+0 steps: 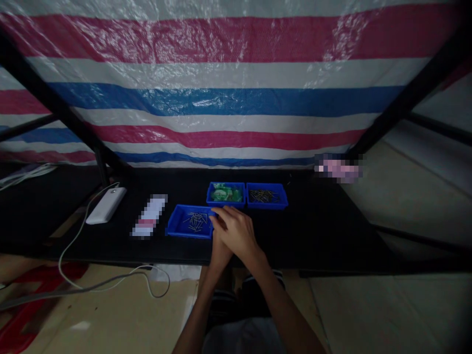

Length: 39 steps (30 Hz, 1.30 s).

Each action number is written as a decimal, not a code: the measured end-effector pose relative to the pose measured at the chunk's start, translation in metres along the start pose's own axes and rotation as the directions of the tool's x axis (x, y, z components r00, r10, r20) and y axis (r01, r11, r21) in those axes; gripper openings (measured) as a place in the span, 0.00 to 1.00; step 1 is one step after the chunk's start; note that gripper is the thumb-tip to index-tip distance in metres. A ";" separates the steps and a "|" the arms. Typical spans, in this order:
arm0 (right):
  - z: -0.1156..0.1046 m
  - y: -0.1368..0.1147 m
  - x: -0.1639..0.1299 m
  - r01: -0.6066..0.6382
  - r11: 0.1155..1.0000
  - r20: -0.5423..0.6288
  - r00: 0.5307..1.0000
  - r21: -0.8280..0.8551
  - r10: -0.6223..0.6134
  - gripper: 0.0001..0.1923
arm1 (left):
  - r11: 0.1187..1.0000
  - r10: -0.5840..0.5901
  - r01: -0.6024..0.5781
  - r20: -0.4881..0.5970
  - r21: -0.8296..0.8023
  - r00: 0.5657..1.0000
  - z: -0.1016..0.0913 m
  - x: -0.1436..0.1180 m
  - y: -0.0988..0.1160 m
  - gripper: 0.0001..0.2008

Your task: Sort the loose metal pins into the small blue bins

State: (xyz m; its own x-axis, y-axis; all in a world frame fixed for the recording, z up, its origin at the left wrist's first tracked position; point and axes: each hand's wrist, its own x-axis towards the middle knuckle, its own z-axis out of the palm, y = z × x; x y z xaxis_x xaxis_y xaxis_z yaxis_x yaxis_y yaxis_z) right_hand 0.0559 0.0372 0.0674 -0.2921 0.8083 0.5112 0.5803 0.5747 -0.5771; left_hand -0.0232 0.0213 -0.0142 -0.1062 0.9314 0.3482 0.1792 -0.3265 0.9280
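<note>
My two hands are together at the right end of a blue tray point(178, 233) with several thin metal pins point(197, 221) scattered in it. On top is my right hand point(239, 230), fingers bent and pressed together over the left; anything inside them is hidden. Beneath it, my left hand point(220, 249) shows its wrist and back, while its fingers are mostly covered. Just beyond the hands stands a second blue tray point(225, 204) with green-tinted plastic packets point(226, 192). Right beside that, a third blue tray point(268, 206) contains a pile of dark metal pins point(262, 195).
The trays stand on a black tabletop point(313, 231). A white power bank point(106, 205) with a cable point(72, 246) lies left, near a blurred pale object point(150, 216). Behind hangs a striped plastic sheet point(236, 103) between black frame bars point(401, 105). A red stool point(33, 300) is lower left.
</note>
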 end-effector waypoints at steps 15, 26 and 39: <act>-0.038 0.069 -0.106 -0.257 0.959 0.129 0.954 -0.118 0.271 0.09 | 0.991 -0.067 0.050 0.133 0.126 0.989 -0.005 0.001 0.021 0.12; -0.035 0.077 -0.091 -0.294 0.956 0.027 0.956 0.006 0.294 0.03 | 0.983 -0.017 -0.007 0.129 0.182 0.991 -0.002 0.001 0.018 0.08; -0.021 0.050 -0.068 -0.151 0.958 -0.201 0.959 0.242 0.202 0.02 | 0.981 0.051 -0.088 0.208 0.175 0.977 -0.001 -0.003 0.017 0.12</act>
State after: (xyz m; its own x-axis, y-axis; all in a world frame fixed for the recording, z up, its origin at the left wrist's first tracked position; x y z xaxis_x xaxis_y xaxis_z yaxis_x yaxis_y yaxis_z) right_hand 0.1211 0.0085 0.0171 -0.0101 0.8650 0.5017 0.4158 0.4599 -0.7846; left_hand -0.0203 0.0129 0.0004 0.1090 0.9267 0.3596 0.3566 -0.3741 0.8561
